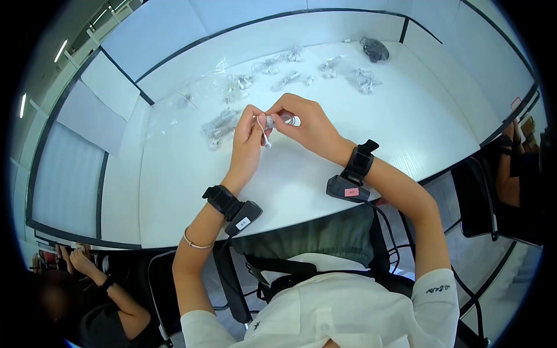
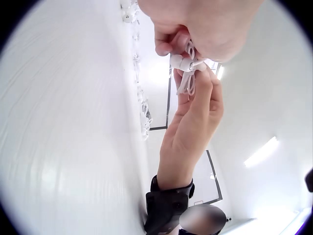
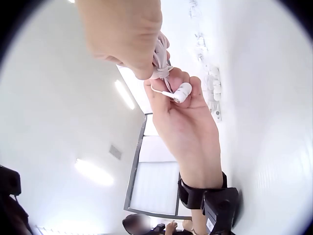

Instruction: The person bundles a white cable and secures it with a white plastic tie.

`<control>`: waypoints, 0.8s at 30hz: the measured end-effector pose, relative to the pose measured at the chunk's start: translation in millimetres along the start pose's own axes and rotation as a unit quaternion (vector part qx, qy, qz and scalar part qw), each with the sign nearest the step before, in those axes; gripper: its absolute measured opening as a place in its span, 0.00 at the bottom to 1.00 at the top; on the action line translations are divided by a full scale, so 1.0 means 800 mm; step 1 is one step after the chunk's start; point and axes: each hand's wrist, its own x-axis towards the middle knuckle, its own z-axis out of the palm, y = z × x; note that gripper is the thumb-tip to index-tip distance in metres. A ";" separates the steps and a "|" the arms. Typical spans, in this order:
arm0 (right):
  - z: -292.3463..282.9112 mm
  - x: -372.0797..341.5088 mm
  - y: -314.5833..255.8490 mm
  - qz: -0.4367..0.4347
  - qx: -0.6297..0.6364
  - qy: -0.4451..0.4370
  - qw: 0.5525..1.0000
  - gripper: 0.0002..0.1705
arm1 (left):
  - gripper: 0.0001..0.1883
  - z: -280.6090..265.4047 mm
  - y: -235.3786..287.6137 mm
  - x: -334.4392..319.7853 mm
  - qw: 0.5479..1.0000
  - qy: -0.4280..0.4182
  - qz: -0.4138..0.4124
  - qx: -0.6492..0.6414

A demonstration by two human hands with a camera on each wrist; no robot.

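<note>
Both hands meet above the white table (image 1: 197, 191), holding a pair of white wired earphones (image 3: 183, 92). The left hand (image 1: 246, 142) pinches the earphones near the earbuds, and one earbud (image 1: 267, 145) hangs down beside its fingers. With thumb and fingertips, the right hand (image 1: 310, 124) grips the coiled cable (image 3: 160, 56) of the same earphones. In the right wrist view, a strand wraps around the end of that coil, close to the left fingertips. Thin loops of cable (image 2: 187, 84) show between the hands in the left wrist view.
Several bundled white cables (image 1: 364, 80) lie across the back of the table, some in clear plastic bags (image 1: 217, 124). A black bundle (image 1: 375, 50) sits at the back right. Low partition walls (image 1: 203, 52) enclose the table. Other people sit at both sides.
</note>
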 end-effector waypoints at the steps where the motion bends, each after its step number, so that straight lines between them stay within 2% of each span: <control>1: -0.001 0.000 -0.001 0.001 -0.002 -0.002 1.000 0.05 | 0.13 0.000 -0.001 0.000 1.000 0.000 0.000 -0.001; 17: 0.006 0.000 0.005 0.032 0.023 0.007 0.999 0.06 | 0.11 -0.001 0.004 0.000 1.000 0.013 -0.009 0.008; 20: 0.003 0.002 0.010 0.035 -0.005 -0.005 0.999 0.08 | 0.11 -0.003 0.000 0.002 1.000 0.006 0.006 0.003; 24: -0.001 0.002 0.007 0.014 -0.012 -0.006 1.000 0.09 | 0.10 -0.002 0.002 0.003 1.000 0.014 0.009 0.003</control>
